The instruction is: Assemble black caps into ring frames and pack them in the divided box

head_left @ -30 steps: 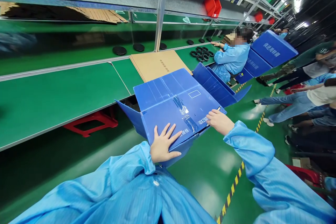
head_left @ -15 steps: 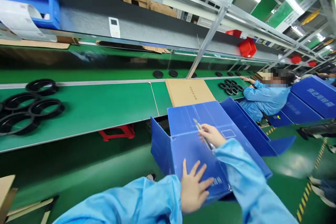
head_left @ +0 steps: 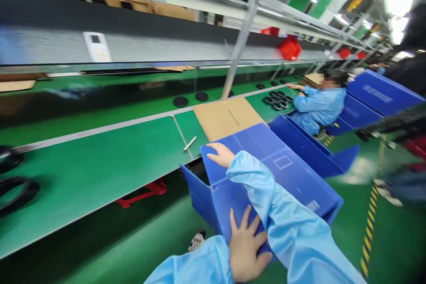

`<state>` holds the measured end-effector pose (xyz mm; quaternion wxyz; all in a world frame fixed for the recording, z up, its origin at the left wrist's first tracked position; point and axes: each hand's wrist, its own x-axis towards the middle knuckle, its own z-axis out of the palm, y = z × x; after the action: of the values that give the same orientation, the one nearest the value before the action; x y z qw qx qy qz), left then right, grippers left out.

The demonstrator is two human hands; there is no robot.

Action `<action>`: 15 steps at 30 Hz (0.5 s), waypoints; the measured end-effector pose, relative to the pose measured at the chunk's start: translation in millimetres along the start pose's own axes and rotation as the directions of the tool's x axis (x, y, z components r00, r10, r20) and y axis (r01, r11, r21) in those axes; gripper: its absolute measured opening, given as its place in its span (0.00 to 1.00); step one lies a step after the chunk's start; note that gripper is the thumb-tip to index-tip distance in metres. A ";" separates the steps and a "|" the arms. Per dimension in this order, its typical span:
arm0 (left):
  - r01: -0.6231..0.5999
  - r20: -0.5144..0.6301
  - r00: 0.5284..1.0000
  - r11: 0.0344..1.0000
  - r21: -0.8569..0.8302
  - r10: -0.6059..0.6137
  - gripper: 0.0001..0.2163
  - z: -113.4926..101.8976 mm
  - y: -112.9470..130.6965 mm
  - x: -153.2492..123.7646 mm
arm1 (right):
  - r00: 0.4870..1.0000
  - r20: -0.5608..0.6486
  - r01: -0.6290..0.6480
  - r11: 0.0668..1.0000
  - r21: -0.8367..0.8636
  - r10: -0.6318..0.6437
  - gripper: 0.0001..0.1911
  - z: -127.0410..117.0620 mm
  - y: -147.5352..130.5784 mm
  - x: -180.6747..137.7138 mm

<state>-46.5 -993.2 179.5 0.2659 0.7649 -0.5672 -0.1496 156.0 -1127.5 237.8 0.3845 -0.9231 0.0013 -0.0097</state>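
A blue corrugated plastic box (head_left: 293,177) stands in front of me, against the edge of the green table (head_left: 100,164). My left hand (head_left: 246,250) lies flat on its near side with the fingers spread. My right hand (head_left: 220,154) reaches over the box's far top edge, fingers loose and holding nothing. A small slim tool (head_left: 190,143) lies on the table just left of that hand. A flat cardboard sheet (head_left: 226,117) rests on the table behind the box.
Black rings (head_left: 16,191) lie at the table's far left, black discs (head_left: 180,101) on the belt behind. A second blue box (head_left: 306,144) stands to the right. A co-worker in a blue coat (head_left: 319,104) sits further along. A red stool (head_left: 143,193) is under the table.
My right hand held the slim tool over the box half a second ago; now it is empty and the tool lies on the table. My view has swung left and up.
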 end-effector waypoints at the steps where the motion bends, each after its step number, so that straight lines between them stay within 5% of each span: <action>1: 0.010 0.041 0.999 0.999 -0.038 -0.008 0.30 -1.2 4.9 -1.1 | 0.999 -0.047 0.023 1.000 -0.007 -0.023 0.18 -21.2 5.3 -25.3; 3: 0.050 0.114 0.993 0.996 -0.071 -0.041 0.31 -4.7 10.4 -0.9 | 0.979 -0.205 0.017 0.999 -0.034 -0.024 0.17 -68.0 20.1 -90.2; 5: 0.070 0.152 0.986 0.997 -0.026 -0.065 0.31 -7.4 12.1 3.5 | 0.899 -0.436 -0.068 0.996 -0.055 0.037 0.16 -109.1 39.5 -171.8; 8: 0.070 0.180 0.980 0.994 0.080 -0.084 0.37 -6.6 15.3 14.1 | 0.613 -0.765 -0.279 0.960 0.022 0.195 0.21 -129.7 74.1 -304.6; 11: 0.062 0.202 0.975 0.983 0.175 -0.098 0.42 0.1 25.8 23.7 | 0.339 -0.860 -0.410 0.883 0.230 0.382 0.33 -87.9 109.0 -407.3; 13: 0.046 0.228 0.969 0.973 0.228 -0.099 0.42 6.4 37.6 29.6 | 0.283 -0.804 -0.418 0.822 0.387 0.523 0.39 -38.7 125.6 -445.3; 15: 0.030 0.246 0.964 0.959 0.282 -0.102 0.42 13.3 51.1 35.9 | 0.282 -0.703 -0.390 0.748 0.538 0.653 0.42 11.5 133.0 -463.2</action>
<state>-82.7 -1041.3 200.7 0.0753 0.7871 -0.5862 -0.1764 -306.2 -1208.4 127.5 0.4275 -0.6732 0.4966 -0.3425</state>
